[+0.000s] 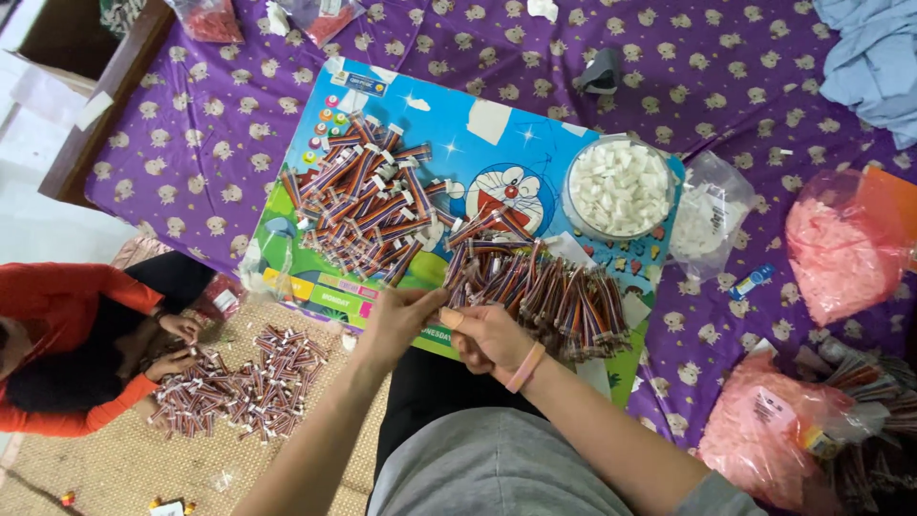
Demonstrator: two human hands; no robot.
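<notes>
We see the left hand (399,320) and right hand (487,334) meet at the near edge of the cartoon board (497,124), each grip pinching one small striped cable. 2 heaps sit beyond: capped cables (363,205) far left, uncapped bundles (540,287) right, much left.

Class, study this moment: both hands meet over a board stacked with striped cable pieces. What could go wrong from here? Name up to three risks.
1. The right-hand pile of cable pieces reaches the cartoon board's near edge, so the left hand or right hand might knock some off.
2. The bowl of white connectors sits at the board's far corner; a nudge could perhaps spill it.
3. The two piles nearly touch and may mix.
</notes>
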